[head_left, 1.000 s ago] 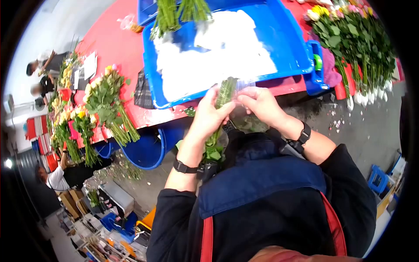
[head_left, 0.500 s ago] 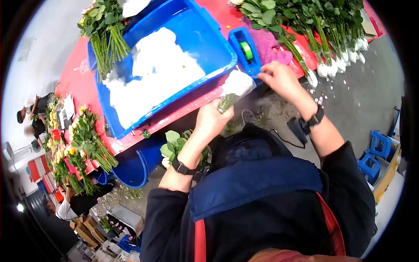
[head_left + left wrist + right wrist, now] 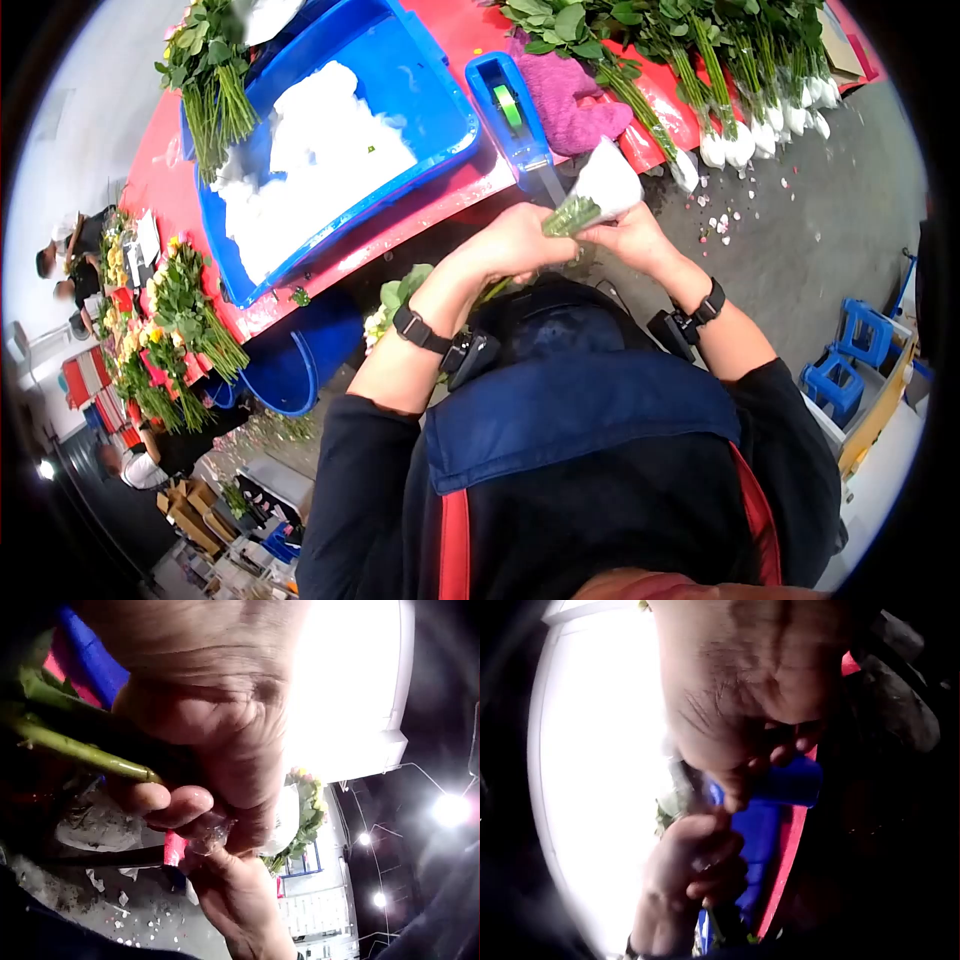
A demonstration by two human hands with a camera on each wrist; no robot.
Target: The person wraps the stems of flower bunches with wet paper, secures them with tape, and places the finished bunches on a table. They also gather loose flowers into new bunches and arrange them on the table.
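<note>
My left hand (image 3: pixel 515 242) grips a bundle of green stems (image 3: pixel 573 216), whose end is in a white wrap (image 3: pixel 608 182) tilted up to the right. My right hand (image 3: pixel 636 240) holds the bundle just below the wrap, thumb and fingers bent against it. A clear strip (image 3: pixel 552 188) runs from the blue tape dispenser (image 3: pixel 520 140) to the bundle. In the left wrist view, a bare stem (image 3: pixel 90 755) passes under my left hand (image 3: pixel 217 697), and clear film (image 3: pixel 212 831) lies where both hands meet. The right wrist view shows my right hand (image 3: pixel 750 682) above the left (image 3: pixel 694 874).
A blue tray (image 3: pixel 440 140) with white material (image 3: pixel 320 150) stands on the red table (image 3: pixel 400 222). A purple cloth (image 3: pixel 568 98) and several white-tipped bouquets (image 3: pixel 735 100) lie right of the dispenser. Blue buckets (image 3: pixel 290 372) stand below the table; people (image 3: pixel 140 468) are at far left.
My right hand has come back from the dispenser to the bundle. The left hand has turned, tipping the wrapped end rightward, and the view has shifted toward the dispenser.
</note>
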